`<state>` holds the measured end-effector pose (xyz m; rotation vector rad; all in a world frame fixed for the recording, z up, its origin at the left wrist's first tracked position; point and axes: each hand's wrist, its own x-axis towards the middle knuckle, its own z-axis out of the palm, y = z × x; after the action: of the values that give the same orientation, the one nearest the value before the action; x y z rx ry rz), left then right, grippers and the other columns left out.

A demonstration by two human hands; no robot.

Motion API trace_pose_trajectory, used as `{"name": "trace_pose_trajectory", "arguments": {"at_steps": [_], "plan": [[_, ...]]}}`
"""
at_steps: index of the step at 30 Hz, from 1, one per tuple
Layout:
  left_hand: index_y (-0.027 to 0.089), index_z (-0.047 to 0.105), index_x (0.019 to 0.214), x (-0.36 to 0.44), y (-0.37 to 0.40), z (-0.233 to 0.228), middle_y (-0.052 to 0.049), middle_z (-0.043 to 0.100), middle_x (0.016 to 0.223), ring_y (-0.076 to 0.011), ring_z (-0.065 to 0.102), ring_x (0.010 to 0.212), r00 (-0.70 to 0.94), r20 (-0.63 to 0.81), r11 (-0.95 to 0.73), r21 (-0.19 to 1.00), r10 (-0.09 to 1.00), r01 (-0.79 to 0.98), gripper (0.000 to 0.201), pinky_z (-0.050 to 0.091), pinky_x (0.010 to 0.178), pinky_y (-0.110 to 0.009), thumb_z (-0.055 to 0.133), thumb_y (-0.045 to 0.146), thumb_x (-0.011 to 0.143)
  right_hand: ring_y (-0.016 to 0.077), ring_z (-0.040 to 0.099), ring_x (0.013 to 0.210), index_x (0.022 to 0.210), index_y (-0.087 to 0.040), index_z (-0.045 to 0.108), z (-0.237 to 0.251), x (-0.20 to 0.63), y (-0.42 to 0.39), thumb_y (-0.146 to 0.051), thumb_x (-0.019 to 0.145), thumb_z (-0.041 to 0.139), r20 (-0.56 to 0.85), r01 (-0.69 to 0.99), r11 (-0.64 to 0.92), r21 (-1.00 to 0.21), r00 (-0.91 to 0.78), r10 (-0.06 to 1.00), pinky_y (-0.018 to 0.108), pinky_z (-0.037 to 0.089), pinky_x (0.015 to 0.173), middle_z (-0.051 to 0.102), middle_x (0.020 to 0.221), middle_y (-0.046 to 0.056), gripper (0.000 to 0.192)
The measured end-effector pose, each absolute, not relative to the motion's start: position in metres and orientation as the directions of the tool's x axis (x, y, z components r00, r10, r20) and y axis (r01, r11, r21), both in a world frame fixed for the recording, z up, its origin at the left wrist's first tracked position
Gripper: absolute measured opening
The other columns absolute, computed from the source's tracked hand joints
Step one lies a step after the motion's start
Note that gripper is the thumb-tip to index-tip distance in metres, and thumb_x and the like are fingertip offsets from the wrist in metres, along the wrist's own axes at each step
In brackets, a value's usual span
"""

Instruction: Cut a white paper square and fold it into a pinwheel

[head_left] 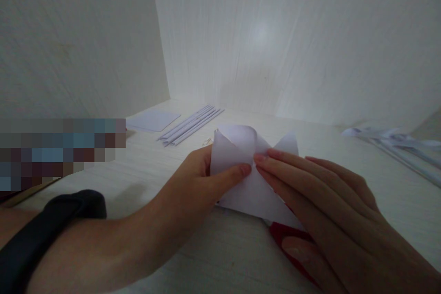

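closest to the camera there's a black wristband (44, 234) on the left forearm, which comes in low across the pale wooden bench (213, 257). under the right hand (330, 206) something red (292, 243) pokes out, can't tell what it is, looks like it's lying flat on the bench with the right thumb over it.

both hands are on a folded white paper (248, 174) sitting mid-bench, a bit right of centre. left hand (193, 183) has its grip closed on the paper's left flap, thumb on top and the other fingers tucked behind it. right hand isn't really gripping, its fingers are laid out flat and pressing the paper down, fingertips meeting the left thumb right at the middle fold. the paper's upper corners curl up off the surface.

further back, left of the paper, a bundle of thin white paper strips (191, 126) lies diagonally, and just beyond it a flat white sheet (153, 121). off to the far right there's another pile of white strips (399, 144). white walls (275, 36) close off the back corner.
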<state>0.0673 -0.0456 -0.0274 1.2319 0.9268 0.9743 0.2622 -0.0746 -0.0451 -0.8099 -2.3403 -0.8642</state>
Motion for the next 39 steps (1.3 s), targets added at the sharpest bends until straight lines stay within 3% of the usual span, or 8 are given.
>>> {"name": "trace_pose_trajectory", "arguments": {"at_steps": [8,13,20,25,27,33,36,39], "plan": [[0.015,0.071,0.1,0.067,-0.045,-0.026,-0.006,0.073,0.096,-0.0226,0.065,0.089,0.342,-0.025,0.06,0.994,0.939,-0.091,0.022,0.05,0.077,-0.03,0.067,0.026,0.081,0.0192,0.059,0.12,0.121,-0.009,0.061,-0.042,0.259,-0.073,-0.028,0.101,0.037,0.61,0.657,0.628,0.416,-0.714,0.343,0.032,0.043,0.102,0.071,0.124,0.008,0.037],[0.015,0.072,0.09,0.067,-0.044,-0.028,-0.004,0.072,0.087,-0.0198,0.063,0.078,0.352,0.005,0.022,0.997,0.936,-0.073,0.019,0.049,0.072,-0.029,0.068,0.03,0.08,0.0198,0.058,0.123,0.123,-0.01,0.062,-0.045,0.261,-0.072,-0.027,0.102,0.033,0.638,0.653,0.633,0.417,-0.706,0.308,0.034,0.043,0.104,0.069,0.127,0.009,0.041],[0.014,0.072,0.098,0.068,-0.045,-0.03,-0.005,0.074,0.089,-0.0174,0.063,0.074,0.352,-0.068,0.115,0.987,0.934,-0.114,0.023,0.049,0.07,-0.028,0.069,0.028,0.08,0.0196,0.061,0.121,0.111,-0.018,0.065,-0.052,0.264,-0.077,-0.026,0.101,0.036,0.642,0.657,0.665,0.356,-0.689,0.337,0.038,0.042,0.105,0.069,0.127,0.007,0.032],[0.014,0.072,0.105,0.068,-0.047,-0.028,-0.006,0.075,0.087,-0.0191,0.066,0.075,0.36,-0.08,0.144,0.977,0.93,-0.154,0.029,0.05,0.072,-0.03,0.069,0.027,0.079,0.0195,0.042,0.139,0.112,-0.017,0.059,-0.053,0.267,-0.082,-0.023,0.099,0.042,0.67,0.674,0.684,0.277,-0.647,0.366,0.037,0.028,0.117,0.057,0.141,0.011,0.022],[0.014,0.072,0.107,0.068,-0.047,-0.028,-0.006,0.076,0.088,-0.0198,0.067,0.077,0.372,-0.075,0.145,0.976,0.925,-0.164,0.03,0.051,0.074,-0.03,0.069,0.025,0.079,0.0209,0.037,0.142,0.114,-0.016,0.058,-0.052,0.267,-0.081,-0.021,0.098,0.042,0.682,0.686,0.672,0.28,-0.634,0.364,0.037,0.03,0.117,0.052,0.145,0.011,0.023],[0.014,0.072,0.108,0.068,-0.047,-0.029,-0.006,0.076,0.089,-0.0189,0.066,0.073,0.341,-0.084,0.144,0.978,0.936,-0.152,0.031,0.051,0.07,-0.03,0.068,0.023,0.079,0.0311,0.046,0.135,0.124,-0.016,0.053,-0.045,0.266,-0.079,-0.019,0.092,0.046,0.728,0.754,0.607,0.249,-0.559,0.396,0.044,0.05,0.104,0.047,0.148,0.014,0.033],[0.013,0.071,0.108,0.068,-0.048,-0.028,-0.006,0.077,0.092,-0.0194,0.067,0.074,0.311,-0.102,0.151,0.979,0.945,-0.136,0.031,0.051,0.071,-0.03,0.068,0.022,0.079,0.0301,0.046,0.134,0.131,-0.017,0.048,-0.04,0.269,-0.077,-0.021,0.09,0.049,0.763,0.792,0.596,0.132,-0.465,0.449,0.042,0.047,0.107,0.047,0.147,0.013,0.041],[0.013,0.071,0.106,0.067,-0.047,-0.027,-0.008,0.077,0.094,-0.0201,0.068,0.077,0.309,-0.129,0.171,0.979,0.942,-0.113,0.029,0.051,0.072,-0.029,0.068,0.023,0.079,0.0242,0.053,0.127,0.132,-0.028,0.049,-0.03,0.276,-0.067,-0.024,0.096,0.043,0.779,0.818,0.553,-0.157,-0.241,0.578,0.036,0.047,0.105,0.055,0.139,0.004,0.037]]}}
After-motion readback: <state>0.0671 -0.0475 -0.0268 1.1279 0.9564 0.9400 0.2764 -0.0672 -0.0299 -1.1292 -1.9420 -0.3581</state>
